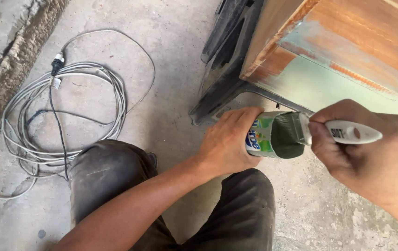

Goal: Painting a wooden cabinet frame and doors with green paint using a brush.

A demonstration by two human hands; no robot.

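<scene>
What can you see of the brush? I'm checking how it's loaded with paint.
The brush has a flat white plastic-looking handle with a small hole and a wide head of bristles coated dark green. It lies almost level, bristles pointing left into the open top of a cut plastic container tipped on its side. The right hand grips the handle, fingers wrapped near the head; the left hand holds the container.
</scene>
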